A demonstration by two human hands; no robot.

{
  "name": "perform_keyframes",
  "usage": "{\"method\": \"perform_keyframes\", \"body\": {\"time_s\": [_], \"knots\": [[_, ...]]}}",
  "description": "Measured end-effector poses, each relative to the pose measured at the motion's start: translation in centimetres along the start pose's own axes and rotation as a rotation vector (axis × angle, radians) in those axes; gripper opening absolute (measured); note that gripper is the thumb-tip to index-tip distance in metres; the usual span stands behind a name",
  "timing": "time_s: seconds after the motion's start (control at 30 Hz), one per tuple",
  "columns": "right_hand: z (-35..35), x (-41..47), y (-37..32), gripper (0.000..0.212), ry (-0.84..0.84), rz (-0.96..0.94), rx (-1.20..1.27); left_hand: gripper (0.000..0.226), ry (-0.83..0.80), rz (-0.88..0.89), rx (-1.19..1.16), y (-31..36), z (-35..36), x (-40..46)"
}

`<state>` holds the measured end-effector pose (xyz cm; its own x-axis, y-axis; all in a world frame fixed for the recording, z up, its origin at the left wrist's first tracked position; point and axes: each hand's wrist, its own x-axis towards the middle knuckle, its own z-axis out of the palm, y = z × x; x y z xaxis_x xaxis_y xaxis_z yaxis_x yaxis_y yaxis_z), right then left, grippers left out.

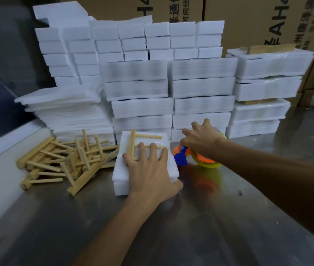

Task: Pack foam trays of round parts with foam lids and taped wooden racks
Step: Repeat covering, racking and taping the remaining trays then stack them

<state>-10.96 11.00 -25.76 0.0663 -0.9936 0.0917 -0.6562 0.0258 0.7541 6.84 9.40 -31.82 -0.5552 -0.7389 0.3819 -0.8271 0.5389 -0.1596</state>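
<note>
The left hand (148, 169) is lying nearest, fingers spread flat and pressing one wooden rack (139, 144) onto the one foam pack (127, 169) sitting mid-table (171, 227). The right hand (200, 139), arm reaching forward, is curling over one orange-and-yellow tape dispenser (206, 160) just beside the pack. A pile of loose racks (62, 162), too tangled to count, is lying left.

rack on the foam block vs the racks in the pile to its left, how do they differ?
The wooden rack lies flat on the foam block, alone, pressed by the left hand; the pile of racks sits on the metal table, untouched. The pile's racks are jumbled and overlapping at mixed angles; the single rack lies square to the block. Both are the same pale wood, a bar with dowels.
</note>
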Motion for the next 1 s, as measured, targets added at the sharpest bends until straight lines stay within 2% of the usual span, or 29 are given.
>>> {"method": "perform_keyframes", "body": {"time_s": [0.07,0.23,0.43,0.63,0.8,1.0], "knots": [[0.4,-0.1,0.0,0.028,-0.013,0.002,-0.032,0.1,-0.002,0.0,-0.009,-0.1,0.0,-0.1],[1.5,-0.2,0.4,0.033,-0.015,0.113,0.106,0.099,0.01,0.011,-0.015,-0.2,0.1,0.0],[3.0,-0.3,4.1,0.031,-0.153,0.302,0.539,0.097,0.027,0.007,0.001,-0.1,0.3,0.1],[6.7,-1.8,6.4,0.035,-0.272,0.49,0.785,0.094,0.045,0.007,0.009,-0.1,0.2,0.1],[10.2,-2.9,6.2,0.034,-0.32,0.589,0.848,0.095,0.047,0.012,0.015,-0.1,0.3,0.0],[11.4,-2.8,6.3,0.028,-0.274,0.606,0.851,0.093,0.053,0.006,0.027,-0.2,0.5,0.0]]}}
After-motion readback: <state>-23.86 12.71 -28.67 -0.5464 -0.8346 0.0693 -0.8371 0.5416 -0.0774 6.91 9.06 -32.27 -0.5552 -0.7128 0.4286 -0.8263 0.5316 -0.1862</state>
